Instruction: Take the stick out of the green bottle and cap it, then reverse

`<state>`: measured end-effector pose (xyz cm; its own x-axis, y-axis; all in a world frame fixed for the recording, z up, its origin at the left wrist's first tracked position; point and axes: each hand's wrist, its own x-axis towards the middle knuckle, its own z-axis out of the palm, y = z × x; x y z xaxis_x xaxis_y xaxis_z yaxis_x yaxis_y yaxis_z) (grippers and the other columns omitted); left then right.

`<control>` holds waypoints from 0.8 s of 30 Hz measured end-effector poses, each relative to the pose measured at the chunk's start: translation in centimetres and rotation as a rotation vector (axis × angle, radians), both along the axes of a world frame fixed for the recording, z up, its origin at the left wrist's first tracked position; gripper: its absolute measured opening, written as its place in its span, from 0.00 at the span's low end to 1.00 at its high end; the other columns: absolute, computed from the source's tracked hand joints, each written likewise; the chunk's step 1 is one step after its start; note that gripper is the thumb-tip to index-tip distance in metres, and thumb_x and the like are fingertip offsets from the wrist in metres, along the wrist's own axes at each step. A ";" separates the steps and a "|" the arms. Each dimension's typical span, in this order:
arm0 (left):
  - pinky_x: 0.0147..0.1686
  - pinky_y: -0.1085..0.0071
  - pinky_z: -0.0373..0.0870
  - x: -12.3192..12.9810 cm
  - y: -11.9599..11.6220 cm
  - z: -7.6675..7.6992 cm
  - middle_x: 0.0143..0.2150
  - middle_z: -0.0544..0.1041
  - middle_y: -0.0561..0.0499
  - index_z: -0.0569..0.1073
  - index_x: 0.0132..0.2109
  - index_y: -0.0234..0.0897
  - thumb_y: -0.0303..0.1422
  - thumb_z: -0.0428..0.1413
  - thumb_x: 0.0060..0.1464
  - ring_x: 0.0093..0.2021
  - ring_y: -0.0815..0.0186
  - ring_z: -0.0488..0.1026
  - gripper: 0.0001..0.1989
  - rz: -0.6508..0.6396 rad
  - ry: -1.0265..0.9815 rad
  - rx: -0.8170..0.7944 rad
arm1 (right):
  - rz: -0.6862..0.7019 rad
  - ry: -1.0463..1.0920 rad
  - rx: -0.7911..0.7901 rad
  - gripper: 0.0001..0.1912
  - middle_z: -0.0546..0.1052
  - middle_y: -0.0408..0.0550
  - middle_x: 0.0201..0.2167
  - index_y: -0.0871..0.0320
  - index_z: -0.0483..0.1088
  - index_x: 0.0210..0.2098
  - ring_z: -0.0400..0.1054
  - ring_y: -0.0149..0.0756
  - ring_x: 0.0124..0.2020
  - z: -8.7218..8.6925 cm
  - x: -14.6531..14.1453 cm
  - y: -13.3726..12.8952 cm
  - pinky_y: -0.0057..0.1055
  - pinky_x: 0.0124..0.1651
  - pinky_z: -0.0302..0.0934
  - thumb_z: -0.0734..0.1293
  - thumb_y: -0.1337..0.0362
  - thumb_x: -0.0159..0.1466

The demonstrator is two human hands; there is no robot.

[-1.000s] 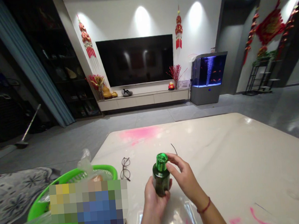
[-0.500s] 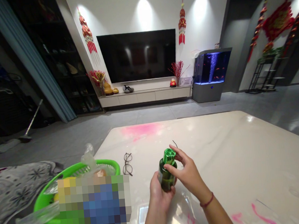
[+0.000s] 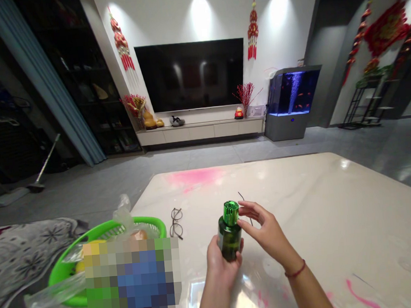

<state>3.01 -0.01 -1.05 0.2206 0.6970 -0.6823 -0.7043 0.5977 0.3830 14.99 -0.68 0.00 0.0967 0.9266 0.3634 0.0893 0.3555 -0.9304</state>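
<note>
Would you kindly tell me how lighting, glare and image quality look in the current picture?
Head view throughout: lights wash out patches of the wall; glare streaks the glossy table near its bottom edge; the television mirrors lights; pixelation hides part of the green basket; the green bottle looks reasonably sharp.

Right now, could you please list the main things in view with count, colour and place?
Table: 1, off-white, foreground
Bottle: 1, green, above the table
Cap: 1, green, on the bottle
Glasses: 1 pair, dark, on the table
Basket: 1, green, left of the glasses
Television: 1, black, back centre
Hanging ornaments: 2, red, flanking the television
Low cabinet: 1, pale, below the television
Fish tank: 1, lit blue, right of the television
Curtain: 1, blue, left background
Bracelet: 1, red, on right wrist
Left hand: 1, bare, around the bottle
Right hand: 1, bare, beside the cap
</note>
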 end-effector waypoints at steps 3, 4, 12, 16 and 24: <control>0.12 0.81 0.54 0.0 0.1 -0.4 0.21 0.71 0.50 0.66 0.33 0.34 0.31 0.42 0.54 0.21 0.67 0.71 0.09 -0.004 -0.033 -0.005 | 0.046 -0.012 -0.001 0.18 0.73 0.50 0.43 0.57 0.67 0.45 0.68 0.38 0.45 0.2 -0.2 -0.1 0.41 0.52 0.60 0.66 0.64 0.54; 0.12 0.81 0.54 -0.1 0.2 -0.5 0.21 0.71 0.50 0.66 0.34 0.34 0.31 0.42 0.54 0.21 0.67 0.71 0.09 -0.005 -0.038 -0.001 | 0.053 -0.014 0.000 0.18 0.73 0.50 0.43 0.57 0.67 0.45 0.67 0.38 0.45 0.3 -0.3 -0.1 0.41 0.53 0.60 0.66 0.65 0.54; 0.13 0.80 0.57 -0.3 0.4 -1.1 0.21 0.72 0.50 0.67 0.33 0.33 0.30 0.45 0.52 0.21 0.66 0.71 0.08 -0.042 -0.082 0.044 | 0.041 -0.003 -0.019 0.22 0.73 0.49 0.44 0.56 0.66 0.46 0.68 0.38 0.46 0.6 -0.9 -0.2 0.41 0.54 0.59 0.68 0.67 0.51; 0.12 0.80 0.58 0.0 0.3 -1.2 0.21 0.72 0.49 0.67 0.32 0.32 0.31 0.45 0.53 0.20 0.67 0.71 0.08 -0.056 -0.090 0.059 | 0.017 0.006 -0.027 0.24 0.73 0.49 0.44 0.57 0.66 0.46 0.67 0.38 0.46 0.4 -1.0 0.0 0.41 0.53 0.60 0.69 0.67 0.49; 0.11 0.80 0.58 0.3 0.4 -1.1 0.19 0.71 0.50 0.67 0.31 0.33 0.31 0.43 0.54 0.19 0.67 0.70 0.10 -0.071 -0.050 0.038 | 0.018 0.002 -0.019 0.22 0.73 0.49 0.45 0.56 0.66 0.46 0.67 0.38 0.45 0.4 -1.0 0.0 0.40 0.53 0.60 0.68 0.66 0.50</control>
